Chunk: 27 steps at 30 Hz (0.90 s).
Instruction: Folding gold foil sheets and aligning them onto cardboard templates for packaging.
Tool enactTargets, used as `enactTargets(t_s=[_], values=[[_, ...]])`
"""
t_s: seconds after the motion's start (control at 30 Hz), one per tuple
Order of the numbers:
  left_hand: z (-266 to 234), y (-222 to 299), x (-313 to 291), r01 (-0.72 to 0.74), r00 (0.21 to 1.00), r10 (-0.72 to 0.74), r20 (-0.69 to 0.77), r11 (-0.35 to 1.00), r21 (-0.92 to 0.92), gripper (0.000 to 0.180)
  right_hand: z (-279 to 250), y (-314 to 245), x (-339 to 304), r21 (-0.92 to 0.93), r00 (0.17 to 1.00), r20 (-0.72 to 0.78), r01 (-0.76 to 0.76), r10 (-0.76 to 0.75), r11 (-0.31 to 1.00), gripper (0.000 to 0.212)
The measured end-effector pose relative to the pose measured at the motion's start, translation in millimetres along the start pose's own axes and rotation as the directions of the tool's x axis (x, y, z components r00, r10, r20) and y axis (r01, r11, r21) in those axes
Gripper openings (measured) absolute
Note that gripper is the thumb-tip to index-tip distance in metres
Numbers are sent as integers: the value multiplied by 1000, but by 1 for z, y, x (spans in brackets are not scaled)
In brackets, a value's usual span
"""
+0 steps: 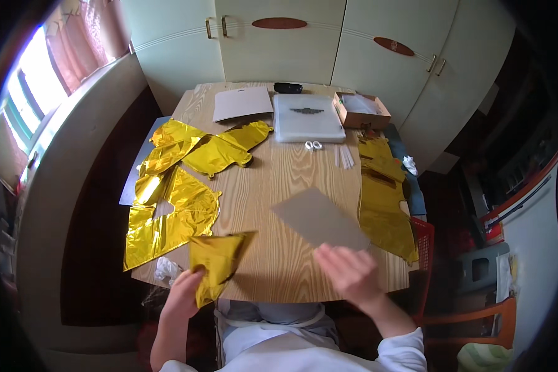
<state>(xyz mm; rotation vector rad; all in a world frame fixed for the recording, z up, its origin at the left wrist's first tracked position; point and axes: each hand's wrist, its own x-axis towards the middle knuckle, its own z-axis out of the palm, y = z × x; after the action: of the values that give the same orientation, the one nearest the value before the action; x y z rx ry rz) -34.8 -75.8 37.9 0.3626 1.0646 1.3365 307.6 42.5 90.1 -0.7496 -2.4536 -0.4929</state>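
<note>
My left hand point(181, 294) is closed on a folded piece of gold foil point(216, 260), raised at the table's near left edge. Over the near edge of a grey cardboard sheet point(319, 217) is my right hand point(351, 273). Its fingers are smeared by motion, so whether it grips the sheet does not show. Flat gold foil balloons point(189, 208) lie spread and overlapping on the table's left side. Another flattened gold foil balloon point(384, 198) hangs partly over the right edge.
Along the back of the wooden table point(254, 204) are a pinkish-grey board point(243, 104), a clear plastic case point(307, 124), a black object point(287, 88) and an open carton point(361, 119). Two small white rings point(314, 146) and thin white strips point(344, 157) lie nearby. A red basket point(425, 248) stands right.
</note>
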Motion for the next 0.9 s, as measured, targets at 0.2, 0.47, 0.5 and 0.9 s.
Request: enactTargets(t_s=[0.2, 0.47, 0.5, 0.9], values=[[-14, -8, 3, 5, 997, 25, 72, 921, -390, 40, 58, -86, -21, 100, 977, 209, -70, 48, 993, 24], [35, -49, 28, 210, 976, -152, 157, 845, -491, 41, 43, -50, -13, 391, 932, 321, -291, 167, 873, 37], [39, -56, 32, 231, 971, -168, 172, 848, -476, 42, 48, -31, -19, 290, 939, 295, -263, 176, 920, 36], [109, -76, 53, 376, 926, -371, 74, 877, -298, 42, 77, 9, -51, 399, 901, 340, -396, 268, 827, 39]])
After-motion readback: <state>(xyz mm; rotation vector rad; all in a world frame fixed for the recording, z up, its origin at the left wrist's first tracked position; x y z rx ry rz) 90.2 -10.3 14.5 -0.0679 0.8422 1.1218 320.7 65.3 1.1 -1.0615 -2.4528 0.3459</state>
